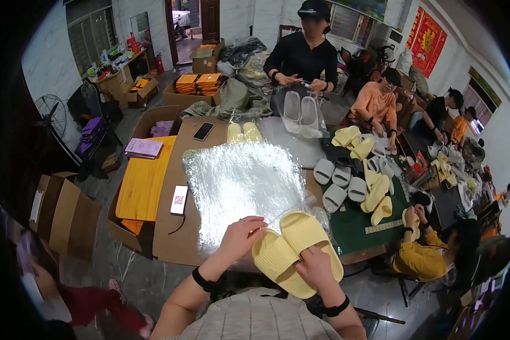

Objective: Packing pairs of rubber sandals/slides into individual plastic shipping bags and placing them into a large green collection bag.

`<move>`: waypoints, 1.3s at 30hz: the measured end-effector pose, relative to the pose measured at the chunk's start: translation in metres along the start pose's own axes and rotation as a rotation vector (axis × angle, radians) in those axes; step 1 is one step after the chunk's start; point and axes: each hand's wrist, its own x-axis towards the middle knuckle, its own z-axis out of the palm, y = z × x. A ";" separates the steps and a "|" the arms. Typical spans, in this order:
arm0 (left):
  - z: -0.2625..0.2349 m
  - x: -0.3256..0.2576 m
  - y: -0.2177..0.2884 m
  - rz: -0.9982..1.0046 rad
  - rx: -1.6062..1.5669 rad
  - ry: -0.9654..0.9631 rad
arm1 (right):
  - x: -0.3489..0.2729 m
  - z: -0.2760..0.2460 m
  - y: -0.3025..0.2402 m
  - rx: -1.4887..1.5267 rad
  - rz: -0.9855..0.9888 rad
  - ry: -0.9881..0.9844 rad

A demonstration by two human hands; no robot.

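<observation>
Since they look like thick moulded foam, the pair of yellow slippers (pixel 297 252) at the table's near edge should be light and springy. The right hand (pixel 317 267) clasps their heels; the left hand (pixel 241 237) pinches a slick clear bag (pixel 241 181).

Brown table (pixel 170 238), stack of clear plastic bags (pixel 241 181), two phones (pixel 179 199), grey and yellow slippers (pixel 354 184)

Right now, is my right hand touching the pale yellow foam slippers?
Touching. The head view shows the right hand lying on top of the pale yellow foam slippers, its fingers pressed on the nearer slipper's ribbed strap.
</observation>
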 end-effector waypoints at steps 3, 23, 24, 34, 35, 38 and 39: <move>0.000 0.000 -0.002 -0.016 -0.027 0.019 | -0.002 0.001 -0.001 -0.004 0.028 -0.014; 0.011 0.009 -0.046 -0.425 -0.545 -0.196 | -0.001 0.031 0.020 0.182 0.227 0.014; 0.008 0.009 -0.038 -0.396 -0.415 -0.169 | -0.002 0.027 0.019 0.139 0.231 0.000; 0.013 0.009 -0.019 -0.026 -0.061 0.019 | -0.011 0.002 0.004 -0.025 0.002 -0.043; 0.019 0.011 -0.027 0.019 -0.104 0.074 | -0.012 0.001 0.007 -0.024 0.006 -0.043; 0.026 0.017 -0.047 -0.279 -0.487 -0.015 | -0.012 0.000 0.012 0.072 -0.177 -0.021; 0.026 0.020 -0.051 -0.431 -0.687 -0.095 | -0.012 0.000 0.012 0.074 -0.176 -0.020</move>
